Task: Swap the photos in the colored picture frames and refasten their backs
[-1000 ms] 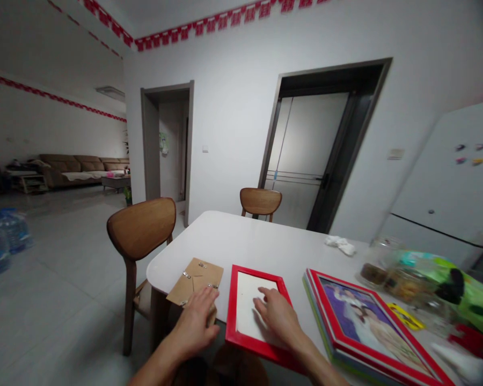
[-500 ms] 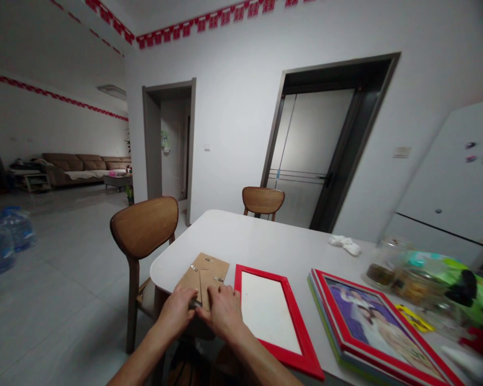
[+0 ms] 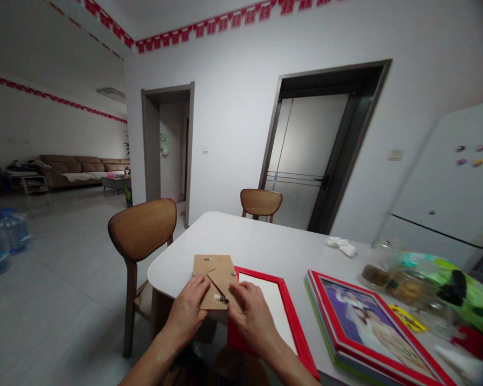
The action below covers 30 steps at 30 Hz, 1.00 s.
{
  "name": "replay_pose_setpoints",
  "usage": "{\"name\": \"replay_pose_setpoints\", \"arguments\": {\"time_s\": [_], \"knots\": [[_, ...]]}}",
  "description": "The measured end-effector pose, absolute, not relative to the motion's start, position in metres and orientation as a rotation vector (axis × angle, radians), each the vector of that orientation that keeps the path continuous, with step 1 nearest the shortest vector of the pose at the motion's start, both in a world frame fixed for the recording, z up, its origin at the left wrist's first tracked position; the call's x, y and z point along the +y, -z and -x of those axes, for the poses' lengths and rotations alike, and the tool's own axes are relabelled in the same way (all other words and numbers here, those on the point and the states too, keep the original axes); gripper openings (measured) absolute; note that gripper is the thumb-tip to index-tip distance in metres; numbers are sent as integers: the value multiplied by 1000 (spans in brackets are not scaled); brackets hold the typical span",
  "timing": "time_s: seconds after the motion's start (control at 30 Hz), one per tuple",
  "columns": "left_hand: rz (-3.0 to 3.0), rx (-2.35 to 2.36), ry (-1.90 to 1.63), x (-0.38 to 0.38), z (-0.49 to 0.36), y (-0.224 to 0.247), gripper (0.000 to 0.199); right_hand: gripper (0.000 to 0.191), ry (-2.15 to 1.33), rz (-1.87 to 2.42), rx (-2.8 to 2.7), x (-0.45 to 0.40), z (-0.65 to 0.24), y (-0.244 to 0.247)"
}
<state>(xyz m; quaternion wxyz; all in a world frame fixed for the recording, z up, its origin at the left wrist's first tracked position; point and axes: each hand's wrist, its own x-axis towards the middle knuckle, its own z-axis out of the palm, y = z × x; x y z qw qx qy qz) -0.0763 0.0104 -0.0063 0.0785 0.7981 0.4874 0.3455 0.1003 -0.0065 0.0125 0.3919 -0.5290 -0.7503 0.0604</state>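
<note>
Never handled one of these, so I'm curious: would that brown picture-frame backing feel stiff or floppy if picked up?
The cardboard backing board is probably fairly stiff: it lies flat under the left hand and right hand. It looks thin, so likely light. Its small metal clips might snag on the red frame.

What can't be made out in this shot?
Head view:
- Near edge of the cardboard frame backing: hidden by the left hand and right hand.
- Near side of the red picture frame: hidden by the right hand.
- Glass jar contents: blurred.
- Fridge magnets: too small to identify.
</note>
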Motion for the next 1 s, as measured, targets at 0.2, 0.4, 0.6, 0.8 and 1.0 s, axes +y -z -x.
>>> {"name": "replay_pose_setpoints", "arguments": {"time_s": [0.2, 0.4, 0.6, 0.8, 1.0], "knots": [[-2291, 1299, -1059, -18, 16, 12, 67, 31, -59, 1560, -1727, -23, -183, 4], [-2374, 1232, -794, -27, 1, 39, 52, 37, -135, 1698, -1703, -33, -220, 16], [-2371, 1159, -916, -19, 8, 44, 31, 45, -163, 1831, -1885, -41, -196, 17], [-2422, 1150, -933, -17, 15, 46, 37, 38, -139, 1788, -1973, -38, -194, 20], [-2602, 1162, -754, -21, 19, 25, 40, 41, -197, 1806, -1945, -35, -198, 11]]}}
